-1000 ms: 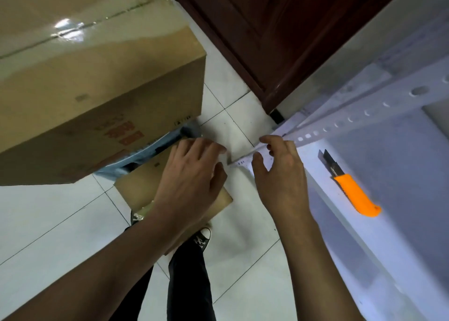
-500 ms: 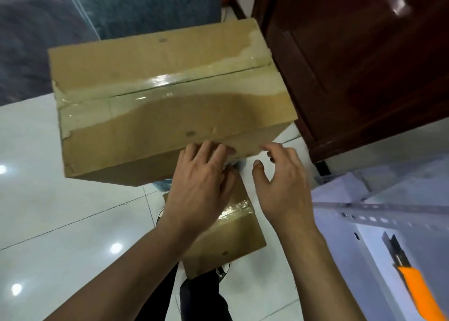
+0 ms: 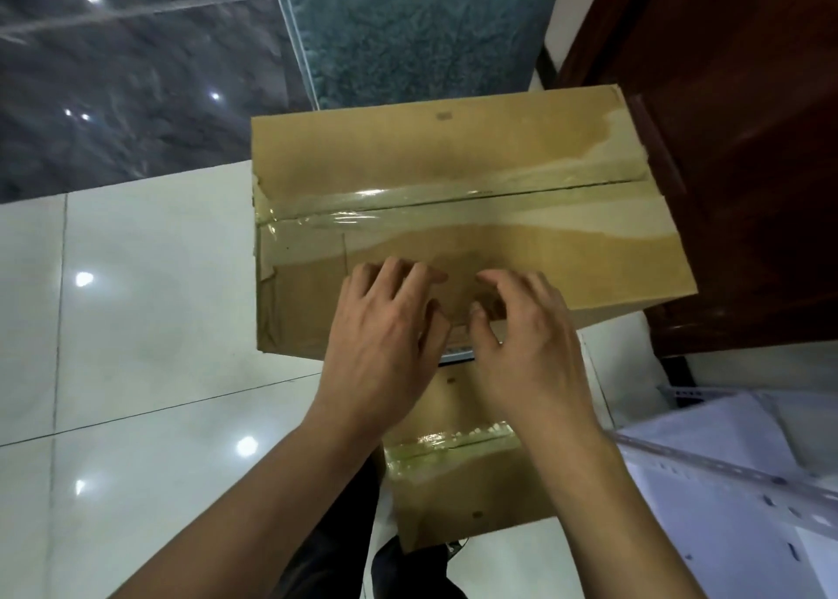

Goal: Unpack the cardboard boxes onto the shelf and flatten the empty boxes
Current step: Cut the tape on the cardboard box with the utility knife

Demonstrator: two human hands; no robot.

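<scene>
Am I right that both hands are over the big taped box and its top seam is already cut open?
Not quite. In the head view both hands, left hand and right hand, are over the big box, but its top seam remains sealed with tape.

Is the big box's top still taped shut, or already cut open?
Shut: clear tape runs unbroken along the top seam of the big box, flaps flat.

Open floor (image 3: 136,326) left; door (image 3: 748,168), shelf (image 3: 725,485) crowding right
</scene>
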